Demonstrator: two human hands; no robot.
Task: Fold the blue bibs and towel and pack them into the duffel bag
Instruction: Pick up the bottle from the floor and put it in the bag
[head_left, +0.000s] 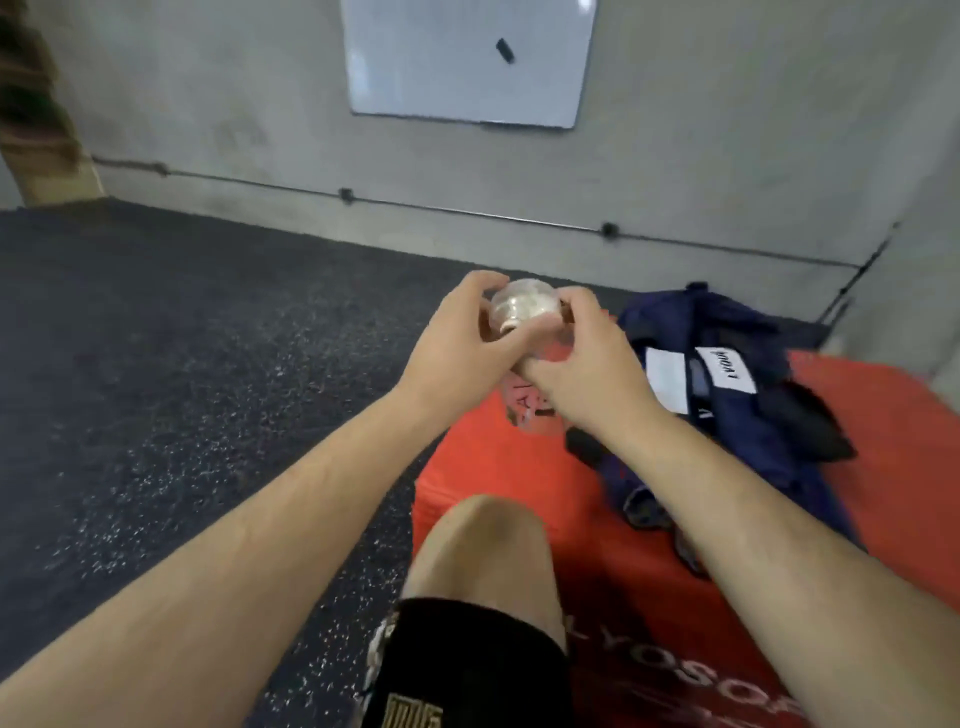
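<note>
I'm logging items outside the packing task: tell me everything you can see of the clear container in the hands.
The clear container looks like transparent plastic, rounded at the end facing the camera, with ridges like a screw thread; blur hides any contents. It is held in the air near the red mat. The left hand and right hand both grip it, fingers curled round its sides.
</note>
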